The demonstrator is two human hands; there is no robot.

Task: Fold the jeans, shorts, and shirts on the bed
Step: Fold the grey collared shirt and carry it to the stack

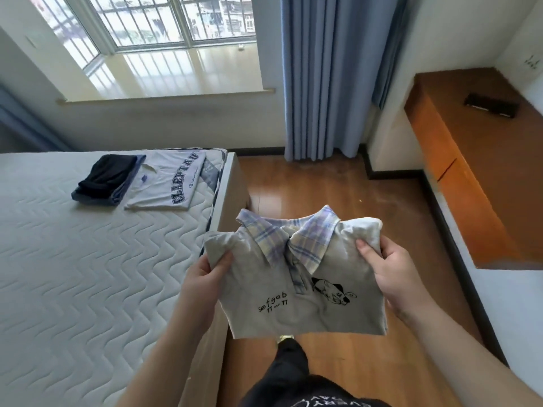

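Observation:
I hold a folded grey shirt [293, 292] with a plaid collar and a black dog print in the air, over the wooden floor beside the bed. My left hand [202, 277] grips its left edge, thumb on top. My right hand [393, 274] grips its right edge the same way. On the far corner of the bed [73, 274] lies a folded white shirt [170, 183] with dark blue lettering. Left of it sits a stack of folded dark shorts on folded blue jeans [107, 180].
The bed's wooden side [232, 183] runs along my left. A wooden desk [476, 160] with a black object [490, 105] stands at the right wall. Blue curtains [329, 77] hang beside the window. My dark-trousered leg [291, 365] stands on the floor below the shirt.

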